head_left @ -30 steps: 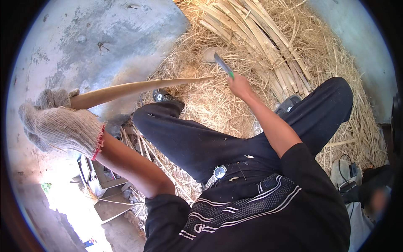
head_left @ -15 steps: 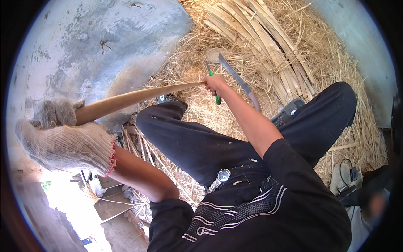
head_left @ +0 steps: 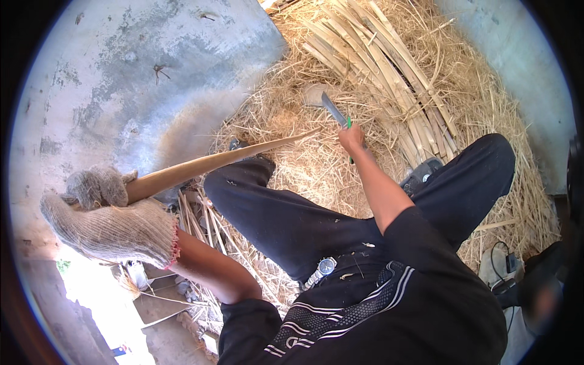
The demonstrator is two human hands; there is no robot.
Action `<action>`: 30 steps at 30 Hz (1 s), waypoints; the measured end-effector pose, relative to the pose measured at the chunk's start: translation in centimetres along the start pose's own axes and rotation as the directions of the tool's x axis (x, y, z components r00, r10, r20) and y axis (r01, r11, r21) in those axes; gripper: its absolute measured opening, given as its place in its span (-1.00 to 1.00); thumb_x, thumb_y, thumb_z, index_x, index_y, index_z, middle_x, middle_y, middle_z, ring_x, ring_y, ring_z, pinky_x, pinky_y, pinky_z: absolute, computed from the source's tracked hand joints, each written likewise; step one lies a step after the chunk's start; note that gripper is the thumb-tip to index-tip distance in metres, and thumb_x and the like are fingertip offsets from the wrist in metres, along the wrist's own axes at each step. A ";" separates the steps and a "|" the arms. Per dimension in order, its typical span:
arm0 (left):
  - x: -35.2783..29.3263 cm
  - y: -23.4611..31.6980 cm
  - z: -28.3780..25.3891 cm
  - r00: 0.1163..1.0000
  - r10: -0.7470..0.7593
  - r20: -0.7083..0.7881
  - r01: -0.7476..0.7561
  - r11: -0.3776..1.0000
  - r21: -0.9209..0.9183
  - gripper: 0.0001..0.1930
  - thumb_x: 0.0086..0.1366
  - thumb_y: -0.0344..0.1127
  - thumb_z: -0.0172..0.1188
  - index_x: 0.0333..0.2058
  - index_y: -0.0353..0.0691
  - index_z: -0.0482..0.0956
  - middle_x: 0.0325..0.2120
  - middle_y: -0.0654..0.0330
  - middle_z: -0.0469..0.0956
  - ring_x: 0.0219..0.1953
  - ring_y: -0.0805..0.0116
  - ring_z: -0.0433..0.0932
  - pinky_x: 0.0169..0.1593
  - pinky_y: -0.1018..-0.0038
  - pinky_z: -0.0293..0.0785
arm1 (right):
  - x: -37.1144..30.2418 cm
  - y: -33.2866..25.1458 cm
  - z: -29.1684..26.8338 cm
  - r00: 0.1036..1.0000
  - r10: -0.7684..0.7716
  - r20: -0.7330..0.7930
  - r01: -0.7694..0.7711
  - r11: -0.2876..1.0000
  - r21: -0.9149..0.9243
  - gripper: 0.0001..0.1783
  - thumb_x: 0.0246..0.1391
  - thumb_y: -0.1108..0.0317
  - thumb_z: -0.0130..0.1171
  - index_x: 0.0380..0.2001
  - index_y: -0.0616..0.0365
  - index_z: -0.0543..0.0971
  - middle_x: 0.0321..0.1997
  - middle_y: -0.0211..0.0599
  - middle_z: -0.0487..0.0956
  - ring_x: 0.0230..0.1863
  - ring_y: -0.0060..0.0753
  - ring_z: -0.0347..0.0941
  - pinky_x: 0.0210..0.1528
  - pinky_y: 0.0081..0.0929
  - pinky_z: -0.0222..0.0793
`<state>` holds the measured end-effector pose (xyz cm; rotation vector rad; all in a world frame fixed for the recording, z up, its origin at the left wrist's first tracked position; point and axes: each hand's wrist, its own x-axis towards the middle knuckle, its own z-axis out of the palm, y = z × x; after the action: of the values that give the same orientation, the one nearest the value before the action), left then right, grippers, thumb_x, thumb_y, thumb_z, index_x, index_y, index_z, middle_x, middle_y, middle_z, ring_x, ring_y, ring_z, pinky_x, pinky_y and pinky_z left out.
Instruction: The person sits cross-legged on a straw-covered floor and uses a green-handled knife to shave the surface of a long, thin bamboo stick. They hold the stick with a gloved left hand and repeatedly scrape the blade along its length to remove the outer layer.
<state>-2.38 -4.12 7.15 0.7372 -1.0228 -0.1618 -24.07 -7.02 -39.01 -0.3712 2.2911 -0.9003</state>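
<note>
My left hand, in a thick grey knitted glove, is closed around the broad end of a long bamboo strip. The strip slants over my bent leg and narrows to a thin tip beyond it. My bare right hand is a fist around a green-handled knife, apart from the strip's tip; green shows above and below the fingers, and the knife's blade is hard to make out. Beneath and beyond that fist lies a machete on the straw; its handle is mostly hidden by the hand and forearm.
Split bamboo strips lie bundled at the far right on straw-like shavings. A worn, grey-blue wall stands at the left. A silver wristwatch rests at my lap. Cables and a dark device are at the lower right.
My right hand has let go of the strip's thin end and moved right, over the machete, with the green-handled knife still in it. My left hand keeps its hold on the strip.
</note>
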 end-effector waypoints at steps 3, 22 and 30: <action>1.1 -1.5 -0.7 0.997 0.037 0.074 -0.042 0.997 0.070 -0.73 0.32 -0.26 -0.04 -0.53 -0.27 0.30 -0.73 0.23 0.31 -0.81 0.54 0.25 -0.72 0.59 0.36 | -3.0 -2.3 -2.8 0.962 -0.065 0.264 0.067 0.998 -0.001 -0.54 0.16 0.11 0.10 -0.15 0.39 0.47 -0.43 -0.10 0.56 -0.51 -0.37 0.50 -0.51 -0.37 0.41; 0.8 -1.8 0.3 0.977 0.212 0.025 -0.213 0.975 0.065 -0.65 0.34 -0.22 0.02 -0.32 -0.53 0.39 -0.54 0.02 0.50 -0.68 0.36 0.51 -0.62 0.56 0.54 | -29.4 -13.3 -12.1 0.671 -0.720 0.180 0.709 0.693 0.128 -0.77 0.23 0.37 -0.07 -0.35 0.38 0.40 -0.54 0.31 0.54 -0.39 0.29 0.58 -0.37 0.02 0.53; -0.8 -0.1 0.4 0.992 0.107 0.065 -0.108 0.994 0.006 -0.66 0.34 -0.25 0.01 -0.42 -0.53 0.40 -0.62 0.05 0.49 -0.69 0.36 0.52 -0.66 0.58 0.49 | -25.6 -11.0 -10.6 0.688 -0.710 0.148 0.714 0.699 0.040 -0.73 0.26 0.35 -0.10 -0.28 0.43 0.42 -0.49 0.26 0.56 -0.40 0.24 0.59 -0.36 -0.04 0.57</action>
<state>-3.10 -4.01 6.62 0.6876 -1.1226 -0.0880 -11.41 2.31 -13.63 -1.3699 1.9986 -1.1553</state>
